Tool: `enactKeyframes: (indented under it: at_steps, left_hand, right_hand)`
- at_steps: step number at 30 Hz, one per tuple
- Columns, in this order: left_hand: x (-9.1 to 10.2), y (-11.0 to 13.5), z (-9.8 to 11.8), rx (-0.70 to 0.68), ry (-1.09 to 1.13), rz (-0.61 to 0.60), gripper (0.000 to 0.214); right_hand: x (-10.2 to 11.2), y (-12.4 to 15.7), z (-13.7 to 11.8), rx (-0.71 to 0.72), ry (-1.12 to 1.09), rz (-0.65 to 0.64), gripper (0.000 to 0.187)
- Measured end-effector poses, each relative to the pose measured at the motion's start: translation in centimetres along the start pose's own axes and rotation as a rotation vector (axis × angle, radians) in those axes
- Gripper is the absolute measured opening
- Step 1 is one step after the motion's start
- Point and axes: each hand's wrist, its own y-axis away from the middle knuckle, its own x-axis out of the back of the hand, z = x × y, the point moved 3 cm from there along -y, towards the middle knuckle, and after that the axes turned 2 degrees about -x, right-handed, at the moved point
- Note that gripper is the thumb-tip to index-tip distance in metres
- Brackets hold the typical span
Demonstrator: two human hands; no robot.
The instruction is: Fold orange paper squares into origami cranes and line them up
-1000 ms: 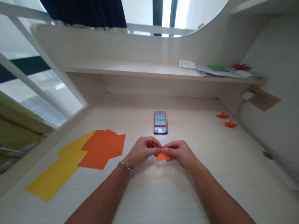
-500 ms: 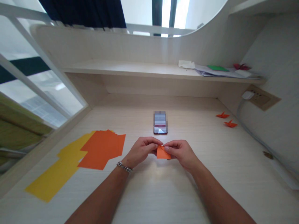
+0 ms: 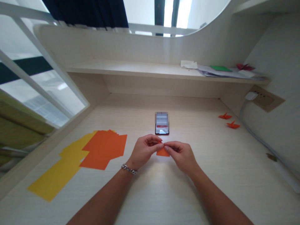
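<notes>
A small folded piece of orange paper [image 3: 162, 152] is between my hands, just in front of the phone. My left hand [image 3: 146, 148], with a chain bracelet on its wrist, pinches the paper's upper left part between thumb and fingers. From the other side my right hand [image 3: 180, 153] grips the upper right part, thumb on top. Both thumb tips nearly meet at the paper's upper edge, and fingers hide much of its fold. A phone [image 3: 162, 128] with a lit, partly blurred screen lies beyond my hands.
Orange sheets [image 3: 103, 148] overlap yellow sheets [image 3: 56, 178] on the desk at left. Two orange folded paper birds [image 3: 233, 125] sit at far right, near a grey cable [image 3: 246, 125] running from a wall socket [image 3: 267, 98]. A shelf [image 3: 140, 70] at the back carries papers [image 3: 222, 72].
My fingers have shifted to the paper's upper edge, with the thumb tips now closer together. Less of the paper shows below them. The view has moved slightly.
</notes>
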Motion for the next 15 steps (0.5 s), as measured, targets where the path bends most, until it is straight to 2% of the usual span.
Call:
enactKeyframes:
  at_steps: [8,15]
  left_hand:
    - [0.0,0.0,0.3,-0.018,0.006,0.01,0.021]
    - [-0.1,-0.1,0.3,-0.032,-0.006,0.006,0.018]
  right_hand:
    - [0.0,-0.2,0.3,-0.049,-0.055,-0.005,0.018]
    - [-0.5,-0.4,1.1,-0.167,-0.196,-0.035,0.022]
